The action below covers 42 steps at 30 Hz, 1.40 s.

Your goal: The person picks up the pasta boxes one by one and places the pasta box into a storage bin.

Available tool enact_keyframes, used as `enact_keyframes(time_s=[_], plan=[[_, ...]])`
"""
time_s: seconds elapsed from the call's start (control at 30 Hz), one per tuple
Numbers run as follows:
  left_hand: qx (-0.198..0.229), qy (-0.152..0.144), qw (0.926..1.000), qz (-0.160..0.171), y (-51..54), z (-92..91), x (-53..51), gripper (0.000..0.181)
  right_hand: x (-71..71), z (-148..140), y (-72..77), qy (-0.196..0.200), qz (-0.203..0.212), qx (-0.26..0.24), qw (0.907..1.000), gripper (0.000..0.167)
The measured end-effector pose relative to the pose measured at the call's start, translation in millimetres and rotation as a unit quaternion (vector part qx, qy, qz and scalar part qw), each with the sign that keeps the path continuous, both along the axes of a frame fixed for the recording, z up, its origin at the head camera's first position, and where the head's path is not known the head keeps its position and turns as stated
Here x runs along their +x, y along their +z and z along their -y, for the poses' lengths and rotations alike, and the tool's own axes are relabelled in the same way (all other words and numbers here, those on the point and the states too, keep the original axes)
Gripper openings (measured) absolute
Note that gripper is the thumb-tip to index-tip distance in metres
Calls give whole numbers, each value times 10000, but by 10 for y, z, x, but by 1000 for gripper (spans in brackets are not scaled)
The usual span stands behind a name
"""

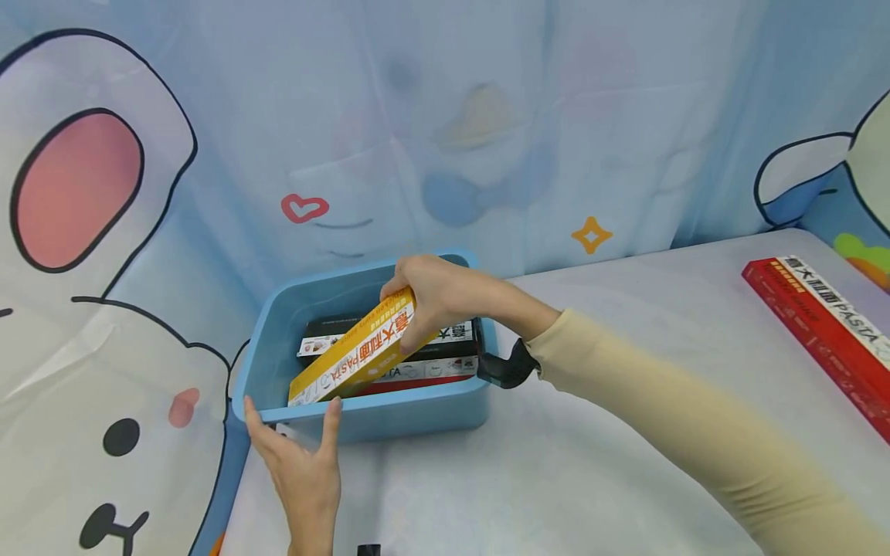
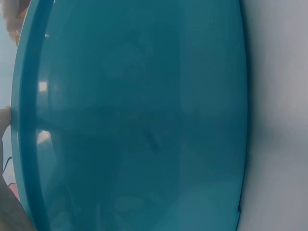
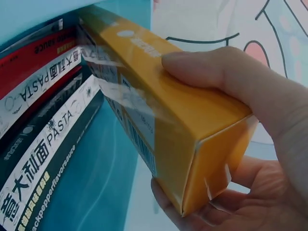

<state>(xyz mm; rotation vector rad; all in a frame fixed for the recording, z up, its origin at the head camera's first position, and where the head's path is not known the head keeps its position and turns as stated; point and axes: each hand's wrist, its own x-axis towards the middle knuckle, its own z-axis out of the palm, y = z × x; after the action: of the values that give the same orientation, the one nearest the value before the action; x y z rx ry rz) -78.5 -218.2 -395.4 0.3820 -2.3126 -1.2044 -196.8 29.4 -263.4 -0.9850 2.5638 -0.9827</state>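
Note:
My right hand (image 1: 441, 297) grips one end of a yellow pasta box (image 1: 361, 351), thumb on one side and fingers on the other. The box slants down into a blue bin (image 1: 417, 413), its lower end by the front left rim. Beneath it lie a black pasta box (image 3: 45, 154) and a red pasta box (image 3: 38, 72), side by side in the bin. My left hand (image 1: 302, 463) rests at the front left of the bin, thumb and finger spread, with fingertips on the rim. In the left wrist view the bin's wall (image 2: 144, 115) hides most of that hand.
Another red pasta box (image 1: 823, 340) lies on the white table (image 1: 612, 471) at the right. A blue cartoon-print curtain (image 1: 487, 154) hangs right behind the bin. A small black object (image 1: 368, 550) shows at the bottom edge.

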Motion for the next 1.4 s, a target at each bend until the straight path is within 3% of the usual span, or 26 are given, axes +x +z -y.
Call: enact_keyframes(time_s=[0.2,0.57,0.83,0.97,1.17,1.4], plan=[[49,-74,10000,-34,0,0,-5,113,17,61,30,-9,-169,48,9998,65],[75,-71,9999,-35,4,16,-30,114,-55,118,123,131,9,1034,9946,55],[3,152,9995,276,3,-5,-3,116,-79,136,82,326,207,1570,9868,49],[-25,91,9998,189,2,2,-3,115,-82,129,65,311,108,1603,9865,48],[-78,174,9994,287,19,13,16,116,-86,70,1,417,332,1372,9891,52],[-58,103,9998,176,12,-6,-2,116,-100,-19,-78,352,452,1355,9891,57]])
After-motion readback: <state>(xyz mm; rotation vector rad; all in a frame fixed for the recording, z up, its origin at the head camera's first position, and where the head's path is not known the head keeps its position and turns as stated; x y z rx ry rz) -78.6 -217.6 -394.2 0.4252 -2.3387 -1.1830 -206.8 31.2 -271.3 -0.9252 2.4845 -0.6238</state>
